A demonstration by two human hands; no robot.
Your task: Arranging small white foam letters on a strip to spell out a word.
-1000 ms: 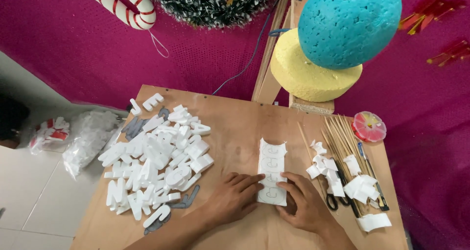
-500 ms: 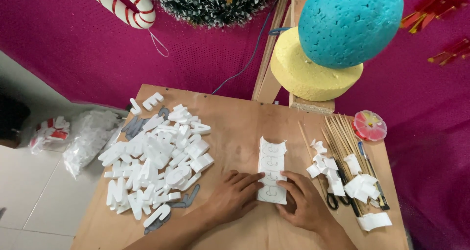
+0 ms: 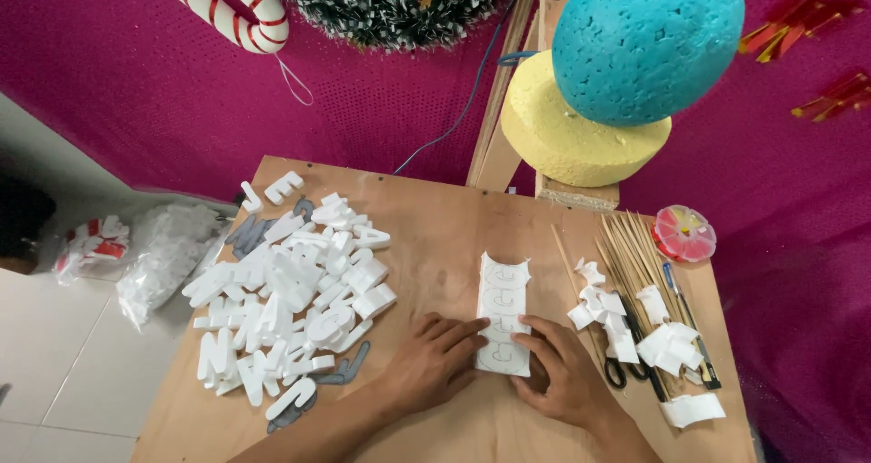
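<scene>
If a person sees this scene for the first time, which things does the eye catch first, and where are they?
First comes the big turquoise foam ball at the top right, sitting on a yellow foam disc against the magenta wall. Next is the heap of white foam letters on the left of the wooden table. At the bottom centre, the left hand and right hand press on a white foam strip with outlined shapes.

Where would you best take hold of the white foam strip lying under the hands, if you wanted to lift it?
Likely by its far short end, from above: the foam strip lies flat, both hands cover its near end, and the table beside it is bare.
</scene>
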